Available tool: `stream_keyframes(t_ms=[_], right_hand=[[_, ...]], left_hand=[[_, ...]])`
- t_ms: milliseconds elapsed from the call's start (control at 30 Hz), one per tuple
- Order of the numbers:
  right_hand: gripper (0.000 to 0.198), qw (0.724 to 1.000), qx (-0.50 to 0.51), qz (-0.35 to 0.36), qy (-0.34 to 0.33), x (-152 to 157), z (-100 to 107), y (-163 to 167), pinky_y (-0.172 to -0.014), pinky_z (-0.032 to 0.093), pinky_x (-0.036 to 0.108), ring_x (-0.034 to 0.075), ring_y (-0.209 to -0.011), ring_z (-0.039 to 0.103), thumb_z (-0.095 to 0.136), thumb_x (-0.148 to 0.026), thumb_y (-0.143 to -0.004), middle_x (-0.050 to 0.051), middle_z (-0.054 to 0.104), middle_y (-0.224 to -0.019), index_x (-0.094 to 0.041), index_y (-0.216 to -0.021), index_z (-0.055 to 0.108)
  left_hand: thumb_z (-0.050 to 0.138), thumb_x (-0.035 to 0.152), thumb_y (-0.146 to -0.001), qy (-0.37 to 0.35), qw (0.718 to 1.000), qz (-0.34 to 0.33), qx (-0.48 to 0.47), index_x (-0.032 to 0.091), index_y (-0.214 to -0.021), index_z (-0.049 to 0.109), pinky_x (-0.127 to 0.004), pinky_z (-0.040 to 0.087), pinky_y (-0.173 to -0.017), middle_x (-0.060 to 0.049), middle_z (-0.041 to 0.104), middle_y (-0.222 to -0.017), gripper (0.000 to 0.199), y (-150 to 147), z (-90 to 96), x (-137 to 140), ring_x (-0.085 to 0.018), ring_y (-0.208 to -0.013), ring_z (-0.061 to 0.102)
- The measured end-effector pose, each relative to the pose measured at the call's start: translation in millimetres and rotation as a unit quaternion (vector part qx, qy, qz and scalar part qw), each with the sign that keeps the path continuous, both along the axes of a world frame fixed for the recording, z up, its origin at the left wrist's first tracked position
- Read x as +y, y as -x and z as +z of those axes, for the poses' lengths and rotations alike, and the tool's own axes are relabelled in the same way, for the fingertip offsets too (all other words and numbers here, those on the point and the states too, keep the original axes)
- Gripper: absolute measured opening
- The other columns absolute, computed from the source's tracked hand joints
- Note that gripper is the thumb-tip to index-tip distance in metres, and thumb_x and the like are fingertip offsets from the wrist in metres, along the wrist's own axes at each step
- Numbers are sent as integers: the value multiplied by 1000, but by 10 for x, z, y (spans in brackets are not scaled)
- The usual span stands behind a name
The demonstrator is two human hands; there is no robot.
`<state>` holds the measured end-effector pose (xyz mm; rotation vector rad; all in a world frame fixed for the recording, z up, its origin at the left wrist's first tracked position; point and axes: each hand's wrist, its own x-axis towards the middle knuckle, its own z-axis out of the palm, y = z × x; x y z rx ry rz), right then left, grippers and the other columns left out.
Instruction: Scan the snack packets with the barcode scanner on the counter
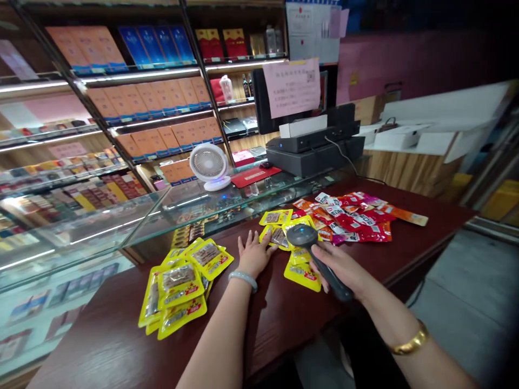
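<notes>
A dark handheld barcode scanner (324, 265) is gripped in my right hand (340, 266), its head over several yellow snack packets (302, 275). My left hand (254, 256) lies on the counter with its fingers spread. Its fingertips reach the edge of a yellow packet (279, 237) beside the scanner; whether they press on it I cannot tell. Left of that hand is a heap of yellow snack packets (178, 283) with clear windows showing brown food. Beyond the scanner lies a pile of red, orange and white packets (352, 216).
The dark red counter (259, 337) adjoins a glass display case (162, 210). On the glass stand a small white fan (209, 165) and a red mat (256, 176). A black cash register unit (312, 154) is behind. Shelves of boxes (150, 100) line the wall.
</notes>
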<state>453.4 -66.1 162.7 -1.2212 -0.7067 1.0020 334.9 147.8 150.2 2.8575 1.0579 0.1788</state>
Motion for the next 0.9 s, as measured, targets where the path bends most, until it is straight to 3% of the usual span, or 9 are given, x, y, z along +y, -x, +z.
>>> stream_keyframes(t_ms=[133, 267, 367, 433, 533, 633, 700, 800, 900], right_hand=[[45, 1000, 9, -11, -14, -42, -95, 119, -34, 42, 19, 7, -33, 50, 61, -63, -82, -7, 55, -59, -20, -87, 50], [43, 1000, -5, -25, -2, -101, -87, 186, -34, 40, 18, 6, -32, 50, 60, -60, -84, -8, 54, -58, -19, -91, 51], [45, 1000, -9, -26, 3, -104, -74, 249, -32, 38, 17, 6, -32, 49, 60, -63, -82, -8, 54, -57, -19, -92, 51], [48, 1000, -11, -18, 6, -85, -92, 300, -31, 37, 17, 6, -31, 49, 60, -65, -80, -8, 53, -57, -19, -89, 50], [50, 1000, -11, -9, 13, -60, -139, 365, -31, 39, 18, 7, -31, 49, 60, -67, -79, -8, 54, -58, -20, -88, 51], [48, 1000, -4, -12, 8, -74, -160, 392, -31, 40, 18, 7, -31, 50, 59, -66, -80, -8, 54, -58, -19, -86, 50], [47, 1000, 2, -18, 5, -98, -150, 396, -31, 39, 18, 6, -31, 50, 58, -66, -81, -8, 54, -58, -19, -84, 49], [47, 1000, 17, -13, 0, -123, -130, 409, -30, 38, 17, 7, -31, 50, 58, -65, -82, -8, 55, -59, -19, -83, 49], [46, 1000, 26, 0, -1, -115, -123, 446, -30, 39, 18, 7, -31, 50, 58, -65, -82, -8, 54, -58, -19, -85, 51]], left_hand=[[39, 57, -92, -5, 999, -10, 30, 39, -131, 57, -68, -3, -110, -9, 61, -133, 47, 93, 203, -15, -33, -137, 40], [44, 55, -90, -47, 996, 47, 53, 23, -92, 76, -66, 2, -112, -16, 74, -97, 45, 233, 363, -40, -36, -107, 63], [48, 47, -90, -107, 992, 60, -12, 21, -111, 71, -63, 9, -113, -19, 68, -117, 41, 245, 326, -14, -36, -118, 57], [48, 41, -91, -126, 991, 12, -52, 25, -137, 53, -61, 8, -115, -16, 50, -144, 49, 188, 237, 20, -32, -140, 36], [41, 40, -94, -82, 995, -56, -11, 29, -148, 35, -60, -1, -116, -9, 32, -157, 55, 88, 105, 72, -27, -149, 16], [38, 45, -95, -26, 996, -67, 50, 34, -143, 43, -66, -4, -112, -9, 44, -150, 50, 79, 87, 106, -30, -140, 36], [46, 55, -89, -48, 995, -55, 63, 31, -133, 54, -67, -5, -111, -12, 58, -136, 51, 127, 138, 112, -33, -128, 49], [57, 68, -75, -83, 994, -22, 73, 22, -112, 65, -64, 2, -112, -17, 66, -116, 59, 209, 225, 98, -36, -119, 54], [63, 71, -66, -66, 996, -2, 64, 18, -104, 63, -62, 10, -112, -19, 66, -114, 65, 253, 258, 70, -38, -117, 53]])
